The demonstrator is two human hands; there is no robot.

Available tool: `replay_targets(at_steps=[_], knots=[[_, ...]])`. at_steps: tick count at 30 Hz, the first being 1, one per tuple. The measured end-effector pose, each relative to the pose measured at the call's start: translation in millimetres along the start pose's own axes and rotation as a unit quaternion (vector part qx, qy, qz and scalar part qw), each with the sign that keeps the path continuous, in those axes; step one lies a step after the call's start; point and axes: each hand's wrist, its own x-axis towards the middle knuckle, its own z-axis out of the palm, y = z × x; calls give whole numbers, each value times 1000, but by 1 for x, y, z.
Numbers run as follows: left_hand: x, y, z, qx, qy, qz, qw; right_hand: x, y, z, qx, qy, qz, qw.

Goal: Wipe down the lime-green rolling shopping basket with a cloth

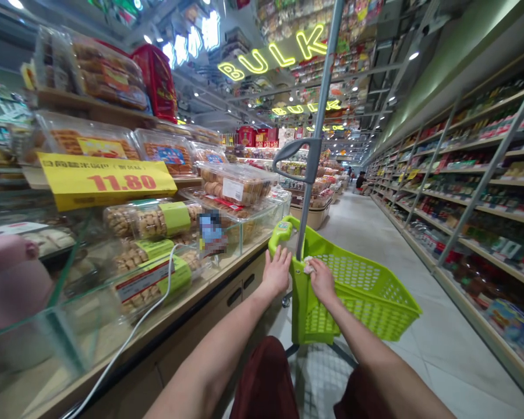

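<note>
A lime green wheeled shopping basket (367, 297) stands in the aisle in front of me, with a grey pull handle (308, 174) rising from its near rim. My left hand (276, 272) rests on the basket's near left rim, fingers laid over the edge. My right hand (321, 279) grips the near rim just right of the pole, and a small white crumpled thing (308, 266) sits under its fingers. The basket looks empty inside.
A glass-fronted wooden counter (166, 326) with boxed biscuits and a yellow 11.80 price tag (107, 180) runs along my left. Stocked shelves (471, 192) line the right. A grey tiled aisle (375, 233) runs ahead; a person crouches far down it (360, 181).
</note>
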Motion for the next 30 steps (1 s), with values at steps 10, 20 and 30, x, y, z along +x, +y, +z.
replay_targets(at_steps=[10,20,30], knots=[[-21,-5,-14,-21,15,0,1000,48,-71,-60,25,102,-193,976],[-23,-17,-30,-29,-10,-5,1000,156,-108,-96,-172,34,-404,898],[-25,-12,-23,-28,19,27,999,67,-62,-65,-188,-74,-479,854]])
